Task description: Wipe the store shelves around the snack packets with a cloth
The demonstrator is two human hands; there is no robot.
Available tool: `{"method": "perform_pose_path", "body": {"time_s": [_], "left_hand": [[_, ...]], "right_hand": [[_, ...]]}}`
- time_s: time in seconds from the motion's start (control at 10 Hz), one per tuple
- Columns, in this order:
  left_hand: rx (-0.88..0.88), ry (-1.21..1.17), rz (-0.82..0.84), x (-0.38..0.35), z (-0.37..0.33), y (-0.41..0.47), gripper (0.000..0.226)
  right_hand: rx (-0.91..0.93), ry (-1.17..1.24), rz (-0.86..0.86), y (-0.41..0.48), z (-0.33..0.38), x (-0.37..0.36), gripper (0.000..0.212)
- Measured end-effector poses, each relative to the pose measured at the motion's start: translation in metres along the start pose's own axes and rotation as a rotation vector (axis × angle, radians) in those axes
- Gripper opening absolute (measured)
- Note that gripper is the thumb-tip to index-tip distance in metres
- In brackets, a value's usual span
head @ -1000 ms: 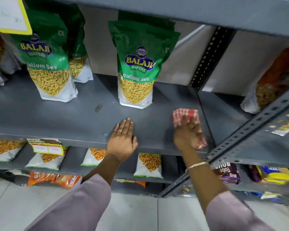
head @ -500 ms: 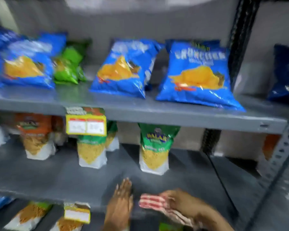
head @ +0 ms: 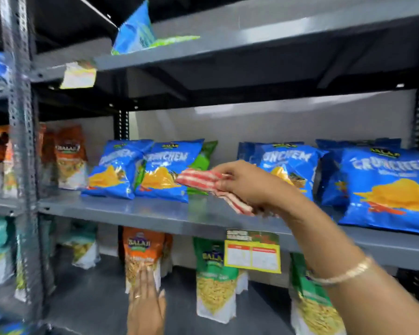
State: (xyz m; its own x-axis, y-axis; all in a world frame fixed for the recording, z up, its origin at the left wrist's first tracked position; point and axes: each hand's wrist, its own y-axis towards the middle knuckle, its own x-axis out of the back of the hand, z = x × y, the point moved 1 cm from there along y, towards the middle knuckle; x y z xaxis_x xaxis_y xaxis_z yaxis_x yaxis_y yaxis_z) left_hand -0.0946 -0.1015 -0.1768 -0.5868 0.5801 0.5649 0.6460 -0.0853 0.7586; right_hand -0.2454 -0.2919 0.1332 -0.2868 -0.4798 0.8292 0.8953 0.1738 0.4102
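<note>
Holding a cloth [head: 201, 181] above shelf [head: 136, 213] of blue packets [head: 169, 170]

A folded red-and-white checked cloth [head: 203, 181] hangs above the grey shelf [head: 136, 211], before the blue snack packets [head: 166, 170].

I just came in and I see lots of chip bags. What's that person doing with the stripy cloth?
A person is cleaning store shelves. Their right hand holds a folded red-and-white cloth up above the middle shelf, in front of the blue chip bags, not yet touching it. Their left hand is open, down at the lower shelf by an orange packet.
</note>
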Motion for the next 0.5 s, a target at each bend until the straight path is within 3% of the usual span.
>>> {"method": "perform_pose_path", "body": {"time_s": [0.1, 0.2, 0.4, 0.5], "left_hand": [[-0.005, 0.043, -0.037, 0.020, 0.036, 0.031, 0.063], [-0.047, 0.093, -0.059, 0.035, 0.058, 0.058, 0.071], [-0.149, 0.054, -0.164, 0.059, 0.071, 0.094, 0.069], [-0.165, -0.021, -0.189, 0.075, 0.068, 0.114, 0.074]], "right_hand": [[-0.331, -0.189, -0.124, 0.067, -0.006, -0.047, 0.031], [-0.530, -0.321, -0.102, 0.094, -0.013, -0.091, 0.038], [-0.717, -0.421, 0.065, 0.125, -0.022, -0.130, 0.048], [-0.661, -0.159, -0.102, 0.126, -0.011, -0.115, 0.053]]}}
